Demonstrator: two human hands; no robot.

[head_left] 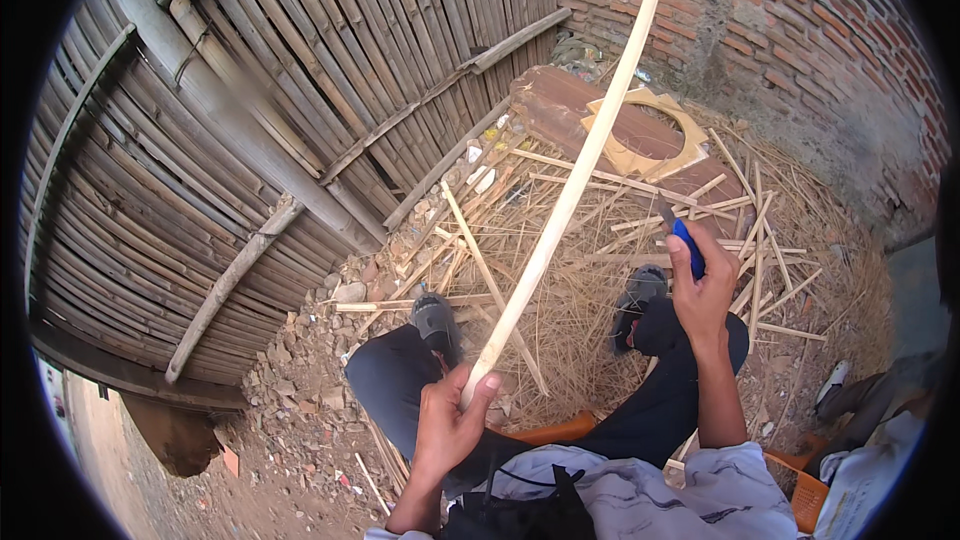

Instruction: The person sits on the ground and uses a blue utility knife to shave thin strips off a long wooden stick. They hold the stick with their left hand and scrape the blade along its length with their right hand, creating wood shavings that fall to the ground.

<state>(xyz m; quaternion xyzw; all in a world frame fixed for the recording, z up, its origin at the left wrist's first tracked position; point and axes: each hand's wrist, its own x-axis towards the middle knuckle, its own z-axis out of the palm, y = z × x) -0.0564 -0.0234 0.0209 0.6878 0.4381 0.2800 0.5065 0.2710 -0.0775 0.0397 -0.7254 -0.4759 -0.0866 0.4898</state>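
Observation:
A long, pale wooden or bamboo strip (563, 200) slants up and away to the right; my left hand (450, 412) grips its near end, thumb along the strip. My right hand (703, 278) is wrapped round the blue handle of a knife (686, 243), its short blade pointing up and to the left. Knife and strip are apart. Under the raised strip, several cut strips (470, 240) lie on the straw, and more are scattered beyond and to the right of my right hand.
On the left stands a bamboo-pole wall (300, 60); a brick wall (800, 50) rises at the far right. A brown board (545, 110) bears a yellowish ring-shaped piece (620, 155). Dry straw (570, 290) and rubble (285, 390) cover the ground. Beside me at right sits another person (870, 430).

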